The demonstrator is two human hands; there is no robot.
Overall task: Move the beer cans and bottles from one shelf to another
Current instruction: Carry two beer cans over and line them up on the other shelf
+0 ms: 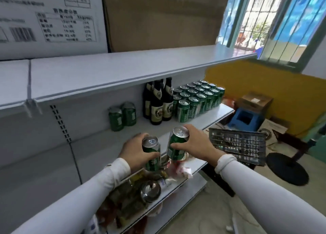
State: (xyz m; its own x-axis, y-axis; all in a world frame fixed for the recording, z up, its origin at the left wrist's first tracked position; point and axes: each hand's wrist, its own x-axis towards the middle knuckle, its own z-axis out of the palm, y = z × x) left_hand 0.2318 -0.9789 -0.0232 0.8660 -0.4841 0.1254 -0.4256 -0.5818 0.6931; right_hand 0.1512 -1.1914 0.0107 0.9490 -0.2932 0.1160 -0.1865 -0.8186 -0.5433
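Green cans gripped, one per hand, in front of the middle shelf.
A can [153, 152] is clasped by the left hand [136, 151], another can [177, 143], tilted, by the right hand [195, 143]; beyond, bottles [157, 101] and rows of cans [199, 98] are ranged on the shelf [224, 110].

Green cans in hands: 2, one in the left hand [135, 150], one in the right hand [195, 143].
Green cans standing as a pair on the shelf [176, 129], left of the bottles: 2 [122, 116].
Dark glass bottles [157, 101]: 4 visible, possibly more hidden behind.
Green cans in the packed block [197, 98]: about 20; rear rows partly hidden.
Boxes on the upper shelf: 2.
Dark plastic crate [238, 145]: 1.
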